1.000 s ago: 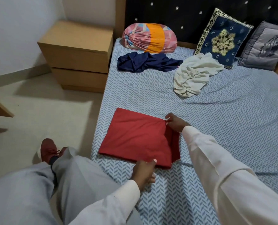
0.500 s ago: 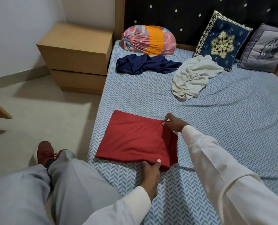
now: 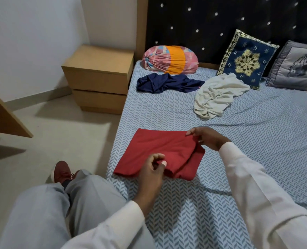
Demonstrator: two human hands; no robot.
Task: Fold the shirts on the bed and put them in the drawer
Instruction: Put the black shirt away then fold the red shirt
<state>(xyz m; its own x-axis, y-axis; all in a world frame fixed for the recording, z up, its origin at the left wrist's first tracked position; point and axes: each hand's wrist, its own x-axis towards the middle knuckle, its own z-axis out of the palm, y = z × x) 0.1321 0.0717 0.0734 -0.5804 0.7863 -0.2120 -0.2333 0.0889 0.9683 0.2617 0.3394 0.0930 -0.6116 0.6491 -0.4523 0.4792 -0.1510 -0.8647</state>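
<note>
The red shirt (image 3: pixel 159 150), soft cloth folded to a rough rectangle, lies on the herringbone-print bed (image 3: pixel 238 168) near its edge. The left hand (image 3: pixel 152 169) pinches its near hem. The right hand (image 3: pixel 206 139) pinches the far corner, apparently raised.

Folded shirt (image 3: pixel 159 151) lies on the bed (image 3: pixel 256 141), drawer unit (image 3: pixel 98 78) seemingly touching bed's left.

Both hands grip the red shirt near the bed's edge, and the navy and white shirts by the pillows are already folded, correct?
No. In the head view the navy shirt and white shirt lie crumpled, not folded. The rest holds: left hand and right hand both grip the red shirt near the edge of the bed.
</note>
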